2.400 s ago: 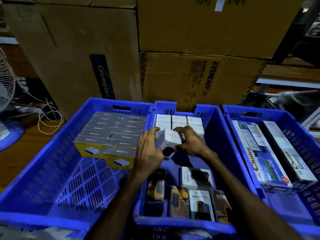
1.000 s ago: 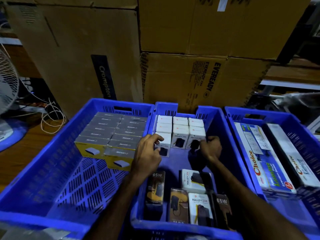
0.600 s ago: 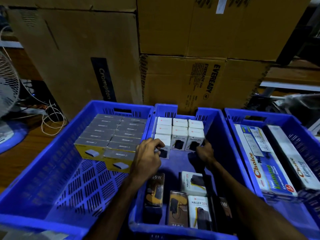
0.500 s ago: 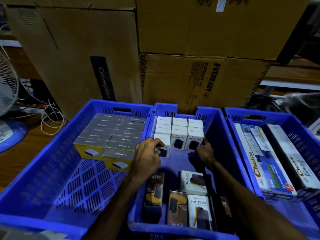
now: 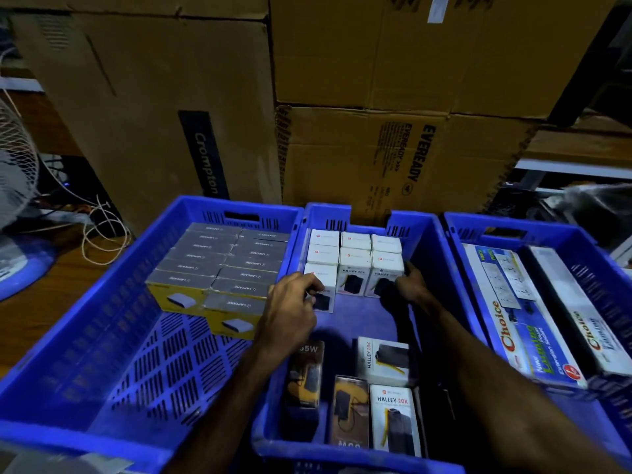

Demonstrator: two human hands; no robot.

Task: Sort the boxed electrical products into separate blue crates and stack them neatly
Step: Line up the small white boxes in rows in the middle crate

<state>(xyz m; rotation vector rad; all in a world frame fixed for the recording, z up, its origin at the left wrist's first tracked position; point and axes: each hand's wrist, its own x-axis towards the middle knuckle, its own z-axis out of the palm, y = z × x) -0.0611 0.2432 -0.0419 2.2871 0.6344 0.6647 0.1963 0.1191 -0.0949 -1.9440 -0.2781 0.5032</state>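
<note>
In the middle blue crate (image 5: 441, 268), white Halley 20K boxes (image 5: 354, 265) stacked upright at far end, left hand (image 5: 290, 313) grip pinching front-left box (image 5: 321, 289), right hand (image 5: 412, 285) grip curled round right-hand box (image 5: 386, 273), left crate (image 5: 102, 336) holding grey-topped yellow boxes (image 5: 219, 268).

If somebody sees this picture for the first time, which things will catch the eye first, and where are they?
Three blue crates fill the foreground; the middle crate draws the eye, where both hands, left hand and right hand, touch the block of white Halley boxes at its far end. The left crate holds neat grey-topped yellow boxes. Big cardboard cartons rise behind.
</note>
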